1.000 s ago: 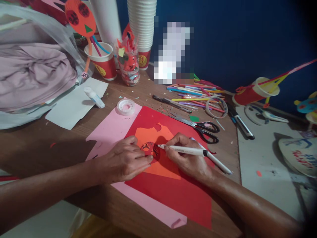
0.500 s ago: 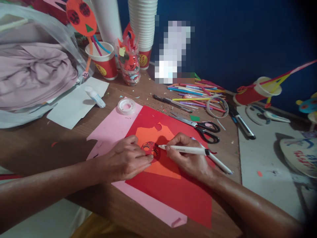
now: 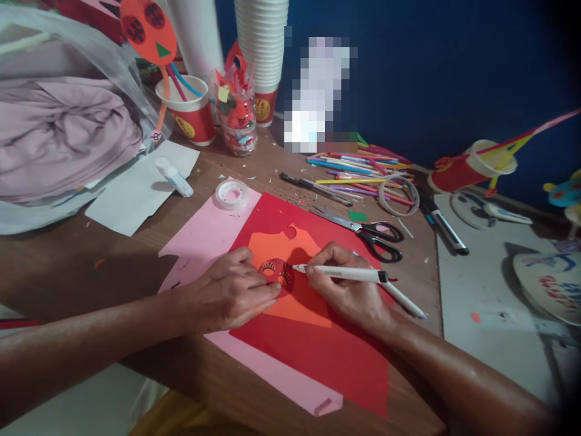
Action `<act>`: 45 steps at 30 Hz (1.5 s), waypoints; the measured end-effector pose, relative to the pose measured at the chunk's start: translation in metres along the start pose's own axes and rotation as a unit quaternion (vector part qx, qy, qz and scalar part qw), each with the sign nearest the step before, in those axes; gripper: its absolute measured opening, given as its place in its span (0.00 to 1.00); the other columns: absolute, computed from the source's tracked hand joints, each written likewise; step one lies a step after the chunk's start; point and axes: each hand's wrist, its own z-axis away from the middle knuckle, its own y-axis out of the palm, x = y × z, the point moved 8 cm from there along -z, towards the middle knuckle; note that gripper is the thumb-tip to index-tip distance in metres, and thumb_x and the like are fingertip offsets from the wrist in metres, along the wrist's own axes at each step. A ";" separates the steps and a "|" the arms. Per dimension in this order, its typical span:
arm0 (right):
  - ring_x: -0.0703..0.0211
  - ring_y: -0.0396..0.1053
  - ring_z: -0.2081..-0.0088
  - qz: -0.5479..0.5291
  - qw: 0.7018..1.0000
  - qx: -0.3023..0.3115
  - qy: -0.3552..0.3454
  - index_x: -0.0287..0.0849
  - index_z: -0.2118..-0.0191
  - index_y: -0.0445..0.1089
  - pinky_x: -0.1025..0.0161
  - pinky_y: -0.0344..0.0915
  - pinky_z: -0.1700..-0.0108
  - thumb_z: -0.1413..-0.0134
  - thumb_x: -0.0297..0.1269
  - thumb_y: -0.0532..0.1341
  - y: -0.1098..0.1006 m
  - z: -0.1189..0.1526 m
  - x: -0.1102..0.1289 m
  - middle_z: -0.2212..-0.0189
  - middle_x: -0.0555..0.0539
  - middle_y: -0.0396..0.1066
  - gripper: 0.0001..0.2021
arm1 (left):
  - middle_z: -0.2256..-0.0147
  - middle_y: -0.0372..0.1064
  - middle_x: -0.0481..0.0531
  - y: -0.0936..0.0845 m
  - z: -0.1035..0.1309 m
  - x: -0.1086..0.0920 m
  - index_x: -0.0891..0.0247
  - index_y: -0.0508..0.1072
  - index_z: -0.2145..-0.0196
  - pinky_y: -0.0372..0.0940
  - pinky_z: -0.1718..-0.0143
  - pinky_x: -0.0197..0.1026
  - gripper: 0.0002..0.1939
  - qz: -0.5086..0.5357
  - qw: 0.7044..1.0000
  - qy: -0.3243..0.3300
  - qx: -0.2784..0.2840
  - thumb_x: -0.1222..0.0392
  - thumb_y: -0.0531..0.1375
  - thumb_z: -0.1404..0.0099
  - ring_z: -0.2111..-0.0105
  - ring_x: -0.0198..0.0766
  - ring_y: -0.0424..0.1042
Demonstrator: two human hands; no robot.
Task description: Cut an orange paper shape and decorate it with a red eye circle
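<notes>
A white marker (image 3: 349,274) with a black end is pinched in my right hand (image 3: 342,281); its tip touches the upper right edge of a small red paper circle (image 3: 285,289). Two orange eyes with black lashes and several dark marks above them show on the circle. My left hand (image 3: 231,290) presses the circle's left and lower side with curled fingers, hiding part of it. Beneath lies an orange paper sheet (image 3: 299,312) with a notched top edge, on red paper (image 3: 336,357) over pink paper (image 3: 195,227).
Black-handled scissors (image 3: 381,239) lie just beyond my right hand, a tape roll (image 3: 231,195) beyond my left. Colored sticks (image 3: 358,166), a white glue tube (image 3: 175,177), paper cups (image 3: 193,118) and a plastic bag (image 3: 149,91) stand or lie further back. A second white pen (image 3: 403,300) is at right.
The marker tip has shifted slightly along the red circle's upper right edge, with the marker tilting a little. My left hand stays in place.
</notes>
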 end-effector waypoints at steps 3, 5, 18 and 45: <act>0.70 0.59 0.80 0.011 1.000 0.003 -0.006 0.42 0.73 0.64 0.72 0.53 0.80 0.48 0.31 0.60 0.000 0.000 0.001 0.81 0.56 0.64 0.06 | 0.78 0.72 0.45 0.000 0.000 0.000 0.62 0.71 0.65 0.57 0.64 0.39 0.09 -0.001 1.000 -0.001 0.001 0.67 0.52 0.33 0.78 0.32 0.68; 0.71 0.58 0.81 0.021 1.000 0.004 -0.012 0.42 0.73 0.64 0.72 0.52 0.80 0.48 0.30 0.60 0.000 0.000 0.002 0.81 0.56 0.63 0.05 | 0.78 0.72 0.45 0.000 0.000 0.000 0.62 0.71 0.65 0.57 0.64 0.39 0.09 -0.002 1.000 -0.002 0.000 0.67 0.52 0.33 0.77 0.32 0.68; 0.70 0.59 0.80 -0.015 1.000 0.008 0.003 0.42 0.74 0.63 0.72 0.54 0.80 0.47 0.32 0.60 -0.001 0.000 0.000 0.81 0.55 0.65 0.06 | 0.78 0.71 0.45 -0.001 0.000 0.000 0.62 0.71 0.66 0.57 0.65 0.39 0.09 -0.001 1.000 0.000 -0.004 0.68 0.52 0.34 0.78 0.31 0.68; 0.66 0.60 0.80 -0.040 0.999 -0.008 0.029 0.42 0.74 0.63 0.69 0.55 0.79 0.49 0.33 0.60 -0.003 -0.001 -0.005 0.81 0.54 0.65 0.06 | 0.78 0.71 0.44 -0.002 -0.001 0.000 0.61 0.71 0.64 0.58 0.66 0.38 0.09 0.002 1.000 -0.004 -0.002 0.68 0.52 0.34 0.78 0.31 0.68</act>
